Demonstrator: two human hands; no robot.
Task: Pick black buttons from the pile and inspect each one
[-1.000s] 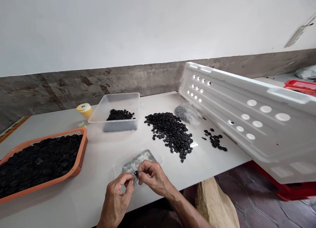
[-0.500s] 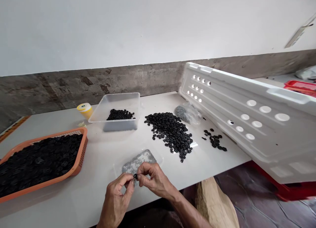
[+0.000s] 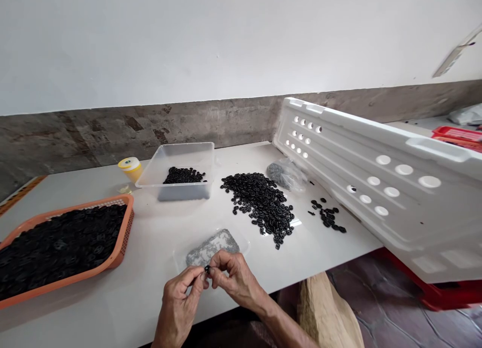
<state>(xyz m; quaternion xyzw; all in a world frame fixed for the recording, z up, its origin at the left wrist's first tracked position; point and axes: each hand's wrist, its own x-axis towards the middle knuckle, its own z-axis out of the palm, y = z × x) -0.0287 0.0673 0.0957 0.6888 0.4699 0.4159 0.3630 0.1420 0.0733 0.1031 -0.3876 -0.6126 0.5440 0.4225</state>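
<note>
Between the fingertips of both hands is a small black piece [image 3: 207, 269]. My left hand [image 3: 181, 300] pinches it from the left, and my right hand [image 3: 235, 280] pinches it from the right. Just behind the hands lies a shallow clear tray [image 3: 244, 245] holding small grey bits [image 3: 213, 245]. A heap of black pieces [image 3: 259, 200] spreads over the table to the right of this tray, and a smaller group of black pieces [image 3: 328, 216] lies farther right.
An orange basket [image 3: 126, 232] full of black parts stands at left. Behind are a clear bin [image 3: 184, 191] with black pieces, a yellow-and-white spool [image 3: 130, 169] and a plastic bag [image 3: 288, 174]. A white perforated panel [image 3: 339, 152] leans along the right side.
Both hands have barely moved and still pinch the black piece. The view has shifted very slightly.
</note>
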